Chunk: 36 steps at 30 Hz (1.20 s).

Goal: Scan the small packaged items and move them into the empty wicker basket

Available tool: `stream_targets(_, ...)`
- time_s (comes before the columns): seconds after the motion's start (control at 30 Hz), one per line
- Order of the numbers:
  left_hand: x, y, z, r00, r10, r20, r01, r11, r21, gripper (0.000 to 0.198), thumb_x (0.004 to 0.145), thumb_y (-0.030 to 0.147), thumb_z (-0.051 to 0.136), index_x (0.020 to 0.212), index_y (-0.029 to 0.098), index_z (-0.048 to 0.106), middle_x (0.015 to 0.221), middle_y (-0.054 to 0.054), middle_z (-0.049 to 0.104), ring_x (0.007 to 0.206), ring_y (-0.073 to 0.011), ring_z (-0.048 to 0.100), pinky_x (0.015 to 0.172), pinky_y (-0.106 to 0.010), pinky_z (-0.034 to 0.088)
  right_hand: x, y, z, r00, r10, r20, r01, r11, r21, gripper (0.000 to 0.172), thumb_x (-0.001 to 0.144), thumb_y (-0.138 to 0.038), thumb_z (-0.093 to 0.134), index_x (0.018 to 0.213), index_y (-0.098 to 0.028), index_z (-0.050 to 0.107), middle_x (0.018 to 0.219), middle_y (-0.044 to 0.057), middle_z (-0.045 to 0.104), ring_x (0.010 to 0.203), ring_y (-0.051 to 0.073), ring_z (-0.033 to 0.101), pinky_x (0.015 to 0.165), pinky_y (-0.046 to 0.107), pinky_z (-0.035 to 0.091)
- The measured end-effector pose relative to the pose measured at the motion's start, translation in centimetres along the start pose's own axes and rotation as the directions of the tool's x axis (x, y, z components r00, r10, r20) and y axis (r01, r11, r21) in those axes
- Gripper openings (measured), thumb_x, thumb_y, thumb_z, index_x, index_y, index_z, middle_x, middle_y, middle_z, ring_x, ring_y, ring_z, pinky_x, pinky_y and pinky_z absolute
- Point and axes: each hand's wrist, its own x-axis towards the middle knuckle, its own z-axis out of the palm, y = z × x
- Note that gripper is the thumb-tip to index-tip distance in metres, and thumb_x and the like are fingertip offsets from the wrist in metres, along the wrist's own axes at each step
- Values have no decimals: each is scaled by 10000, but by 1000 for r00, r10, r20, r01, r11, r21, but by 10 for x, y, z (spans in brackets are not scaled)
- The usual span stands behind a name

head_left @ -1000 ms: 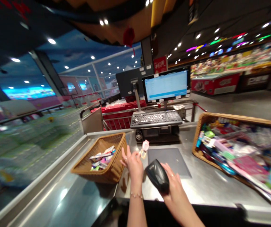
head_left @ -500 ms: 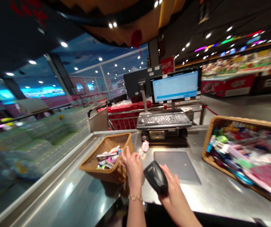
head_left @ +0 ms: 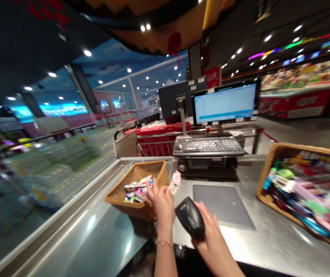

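My left hand (head_left: pixel 162 202), a bracelet at its wrist, hangs over the right rim of a small wicker basket (head_left: pixel 119 206). Between its thumb side and a finger it pinches a small pink item in what looks like clear wrapping (head_left: pixel 176 179); the other fingers are spread. In the basket lie several small colourful packets (head_left: pixel 139 191). My right hand (head_left: pixel 211 231) is wrapped round a black handheld barcode scanner (head_left: pixel 190 217), its head tilted up and left toward the left hand. Below the scanner its handle is hidden by my fingers.
A large wicker basket (head_left: pixel 264 186) full of mixed small goods stands on the right of the metal counter (head_left: pixel 95 234). A grey pad (head_left: pixel 222 204) lies mid-counter. Behind it are a keyboard (head_left: pixel 208 145), a lit monitor (head_left: pixel 225 104) and a shopping cart with red contents (head_left: pixel 159 134).
The view has turned slightly left, so the baskets and monitor sit farther right in it. Relative to the counter, both hands have shifted slightly left, with the pink item and scanner still held.
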Motion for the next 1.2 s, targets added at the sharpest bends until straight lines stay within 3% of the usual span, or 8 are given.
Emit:
stream_targets(0.2, 3, -13, 0, 1000, -17, -12, 17, 1000, 24, 236, 841, 232, 499, 722, 215, 702, 1443, -78, 486, 1433, -345, 220, 1128, -664, 99, 4, -4, 6, 1000, -29, 6, 29, 1000, 8, 733, 662, 11, 435, 1364, -200, 455, 1497, 113, 428, 1452, 319, 233, 1133, 679, 123)
stream_targets(0.43, 6, -23, -3, 999, -44, -31, 44, 999, 18, 249, 853, 237, 492, 735, 218, 710, 1454, -81, 470, 1430, -348, 221, 1094, -683, 185, 5, -12, 13, 998, -54, 26, 53, 998, 19, 717, 671, -11, 449, 1368, -180, 452, 1496, 126, 422, 1452, 319, 239, 1136, 669, 130)
stream_targets(0.7, 8, -38, -5, 991, -72, -108, 79, 995, 55, 231, 837, 229, 520, 720, 218, 719, 1423, -77, 508, 1416, -344, 251, 1121, -645, 150, 8, -18, 23, 994, -107, 34, 105, 993, 59, 699, 683, -59, 457, 1370, -189, 440, 1487, 127, 426, 1442, 327, 271, 1131, 676, 144)
stream_targets(0.9, 10, -51, -12, 991, -30, -127, 39, 997, 68, 250, 839, 253, 511, 725, 201, 728, 1423, -87, 504, 1407, -349, 256, 1125, -583, 202, 8, -21, 30, 989, -140, 53, 137, 989, 56, 686, 695, -85, 471, 1375, -174, 439, 1491, 139, 419, 1440, 340, 269, 1134, 675, 159)
stream_targets(1.07, 9, -58, -12, 982, -86, -167, 100, 992, 73, 243, 847, 257, 517, 767, 210, 742, 1400, -95, 531, 1390, -361, 285, 1077, -652, 184, 9, -25, 35, 984, -153, 89, 148, 987, 64, 680, 710, -94, 462, 1384, -173, 436, 1505, 138, 399, 1452, 343, 235, 1135, 680, 144)
stream_targets(1.2, 10, -62, -14, 977, -101, -187, 116, 990, 74, 242, 846, 252, 521, 766, 215, 746, 1375, -97, 556, 1389, -360, 293, 1083, -644, 190, 9, -27, 38, 981, -159, 108, 150, 985, 84, 663, 737, -118, 447, 1398, -167, 419, 1512, 133, 389, 1459, 333, 216, 1141, 674, 139)
